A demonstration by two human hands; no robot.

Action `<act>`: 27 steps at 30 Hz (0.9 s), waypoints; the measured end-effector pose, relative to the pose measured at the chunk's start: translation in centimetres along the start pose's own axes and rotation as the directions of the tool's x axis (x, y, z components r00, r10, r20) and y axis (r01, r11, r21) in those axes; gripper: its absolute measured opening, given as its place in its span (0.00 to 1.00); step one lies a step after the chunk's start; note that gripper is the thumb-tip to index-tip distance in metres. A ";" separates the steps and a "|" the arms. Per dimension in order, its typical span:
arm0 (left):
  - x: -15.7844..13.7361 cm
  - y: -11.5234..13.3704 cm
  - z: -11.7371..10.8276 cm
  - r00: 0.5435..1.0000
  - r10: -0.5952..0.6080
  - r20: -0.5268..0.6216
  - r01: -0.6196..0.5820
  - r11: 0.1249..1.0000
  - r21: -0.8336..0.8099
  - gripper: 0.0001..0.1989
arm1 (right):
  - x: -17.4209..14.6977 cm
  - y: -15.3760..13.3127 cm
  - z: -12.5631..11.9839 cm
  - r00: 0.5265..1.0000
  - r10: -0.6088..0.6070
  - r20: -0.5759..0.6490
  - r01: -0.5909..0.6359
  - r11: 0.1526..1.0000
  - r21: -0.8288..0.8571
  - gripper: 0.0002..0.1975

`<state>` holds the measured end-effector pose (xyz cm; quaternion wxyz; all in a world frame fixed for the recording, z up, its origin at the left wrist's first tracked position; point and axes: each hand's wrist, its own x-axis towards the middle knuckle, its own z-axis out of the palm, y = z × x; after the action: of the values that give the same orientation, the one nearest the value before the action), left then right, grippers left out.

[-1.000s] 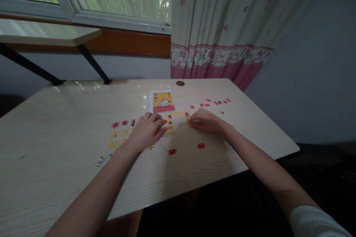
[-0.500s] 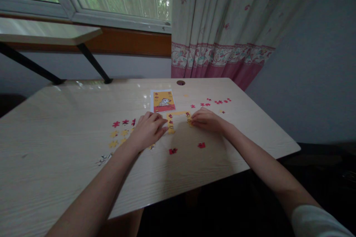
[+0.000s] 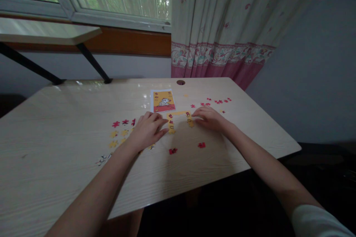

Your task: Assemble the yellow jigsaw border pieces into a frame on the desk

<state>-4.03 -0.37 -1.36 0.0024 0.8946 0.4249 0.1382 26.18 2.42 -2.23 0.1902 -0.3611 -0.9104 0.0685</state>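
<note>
A partly joined jigsaw puzzle (image 3: pixel 181 113) lies on the table, its yellow pieces forming a top row with a short column down each side. My left hand (image 3: pixel 148 130) rests by its left column, thumb and fingers apart, with nothing visible in them. Just off the right column is my right hand (image 3: pixel 209 119), its thumb parted from the fingers and no piece between them. Below the joined part sit two red corner pieces, one darker-patterned (image 3: pixel 172 151) and one plainer red piece (image 3: pixel 201 145). Behind the puzzle lies a picture card (image 3: pixel 164 101) showing a white animal on yellow and red.
Loose red pieces (image 3: pixel 219 102) are scattered at the right back. Rows of red and yellow pieces (image 3: pixel 114 133) lie left, partly hidden by my left arm, with white-and-black pieces (image 3: pixel 103 159) nearer. A raised shelf (image 3: pixel 50 31) stands at the back left; a curtain (image 3: pixel 217 52) hangs behind.
My right hand has drawn slightly away from the right column and its fingers have parted, leaving the yellow piece there uncovered. My left hand has barely moved.
</note>
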 end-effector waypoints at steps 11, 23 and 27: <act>0.1 0.2 -0.1 1.000 0.000 0.017 -0.001 1.000 0.031 0.18 | 0.2 -0.7 0.4 0.999 -0.043 0.006 0.043 0.999 0.033 0.15; 0.1 0.9 -0.4 0.999 -0.037 -0.007 0.037 0.999 0.016 0.22 | 0.3 -0.6 0.1 0.998 -0.035 0.055 0.032 0.998 0.050 0.16; 0.1 1.0 -0.4 0.999 -0.043 0.008 0.042 0.998 0.048 0.22 | 0.1 -0.1 -0.1 0.998 -0.013 0.060 0.012 1.000 0.009 0.16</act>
<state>-3.35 -0.98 -0.81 -0.0139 0.8858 0.4470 0.1240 26.12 2.39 -2.08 0.1647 -0.3523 -0.9176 0.0820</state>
